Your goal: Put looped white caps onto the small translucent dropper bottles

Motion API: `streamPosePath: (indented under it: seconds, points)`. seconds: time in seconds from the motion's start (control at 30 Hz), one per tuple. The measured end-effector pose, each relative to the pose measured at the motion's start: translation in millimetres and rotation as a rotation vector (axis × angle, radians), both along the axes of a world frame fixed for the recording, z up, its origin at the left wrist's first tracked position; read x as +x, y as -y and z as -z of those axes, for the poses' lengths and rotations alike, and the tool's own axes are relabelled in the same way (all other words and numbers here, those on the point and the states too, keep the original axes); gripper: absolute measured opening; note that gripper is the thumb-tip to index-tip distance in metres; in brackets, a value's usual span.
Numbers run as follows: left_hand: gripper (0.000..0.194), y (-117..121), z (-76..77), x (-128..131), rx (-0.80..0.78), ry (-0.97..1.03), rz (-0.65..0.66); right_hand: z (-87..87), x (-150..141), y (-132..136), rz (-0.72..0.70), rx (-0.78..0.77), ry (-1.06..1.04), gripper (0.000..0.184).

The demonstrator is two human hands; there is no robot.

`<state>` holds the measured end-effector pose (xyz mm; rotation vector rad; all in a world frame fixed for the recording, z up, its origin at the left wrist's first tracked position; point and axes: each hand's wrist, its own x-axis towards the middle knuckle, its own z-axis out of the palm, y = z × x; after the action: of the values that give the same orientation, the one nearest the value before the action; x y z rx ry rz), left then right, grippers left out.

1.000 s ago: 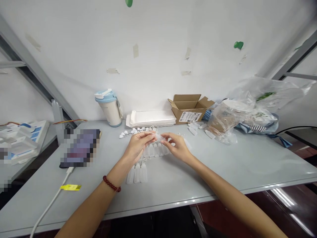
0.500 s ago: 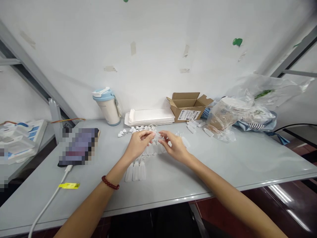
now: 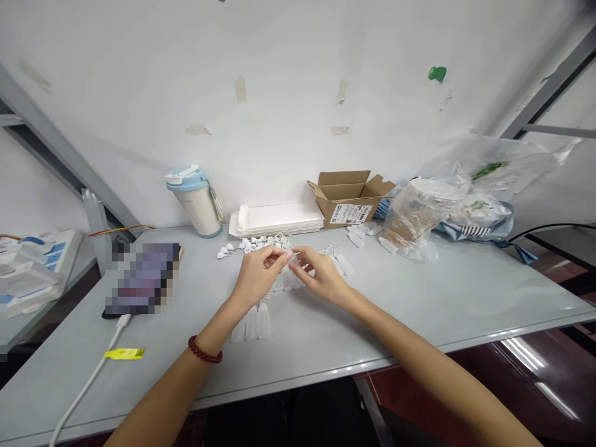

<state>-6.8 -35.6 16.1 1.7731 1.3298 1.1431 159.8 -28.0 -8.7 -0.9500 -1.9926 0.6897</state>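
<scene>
My left hand and my right hand meet over the middle of the grey table, fingertips pinched together on one small translucent plastic bottle. A red bead bracelet circles my left wrist. Under and in front of my hands lie several more small translucent bottles in rows. Small white caps are scattered just beyond my hands.
At the back stand a blue-lidded cup, a stack of white flat packs, an open cardboard box and crumpled clear plastic bags. A phone with a white cable lies at left. More bottles lie near the box.
My two hands have drawn closer together on the small bottle. The camera has drifted slightly, shifting the scene a little left.
</scene>
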Motion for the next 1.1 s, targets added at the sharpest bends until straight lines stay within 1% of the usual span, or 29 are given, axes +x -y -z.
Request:
streamPosePath:
  seconds: [0.1,0.17,0.27,0.33,0.43,0.53,0.77,0.93,1.0,1.1]
  points:
    - [0.019,0,-2.2,-1,0.048,-0.044,0.023,-4.2,0,-1,-0.029,-0.236,-0.174,0.027]
    - [0.016,1,-3.0,-1,0.105,-0.082,0.013,-7.3,1,-2,-0.063,-0.379,-0.289,0.029]
    - [0.015,2,-3.1,-2,0.212,-0.108,0.013,-11.6,2,-3,-0.154,-0.524,-0.437,0.032]
    - [0.02,2,-3.0,-3,0.289,-0.126,0.064,-14.1,3,-3,-0.2,-0.603,-0.511,0.032]
    - [0.034,3,-2.2,-3,0.387,-0.227,0.138,-17.6,4,-3,-0.226,-0.712,-0.578,0.03]
    - [0.045,2,-0.9,-3,0.455,-0.321,0.154,-20.6,6,-3,-0.264,-0.781,-0.604,0.031]
    - [0.045,3,0.9,-8,0.53,-0.357,0.18,-20.1,8,-5,-0.341,-0.874,-0.55,0.03]
    - [0.045,20,6.5,-16,0.57,-0.443,0.223,-15.4,1,0,-0.349,-0.857,-0.464,0.03]
    - [0.047,29,6.6,-21,0.568,-0.476,0.258,-15.7,-1,4,-0.41,-0.892,-0.456,0.029]
    - [0.048,43,2.6,-29,0.493,-0.518,0.318,-18.3,-3,10,-0.544,-0.973,-0.446,0.032]
